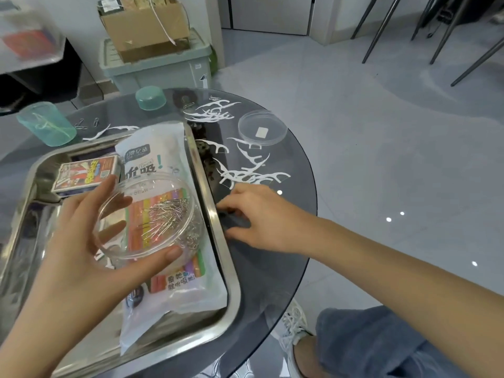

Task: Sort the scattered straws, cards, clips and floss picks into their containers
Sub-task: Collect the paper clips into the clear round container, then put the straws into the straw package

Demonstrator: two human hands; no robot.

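- Left hand (81,241) grips a clear round plastic dish (128,241) of silver paper clips (169,211) above the steel tray (222,249).
- Right hand (261,214), just right of the dish, curls its fingertips onto the dark glass table (272,282); I cannot tell whether they hold anything.
- Scattered white floss picks (245,173) lie just beyond the right hand.
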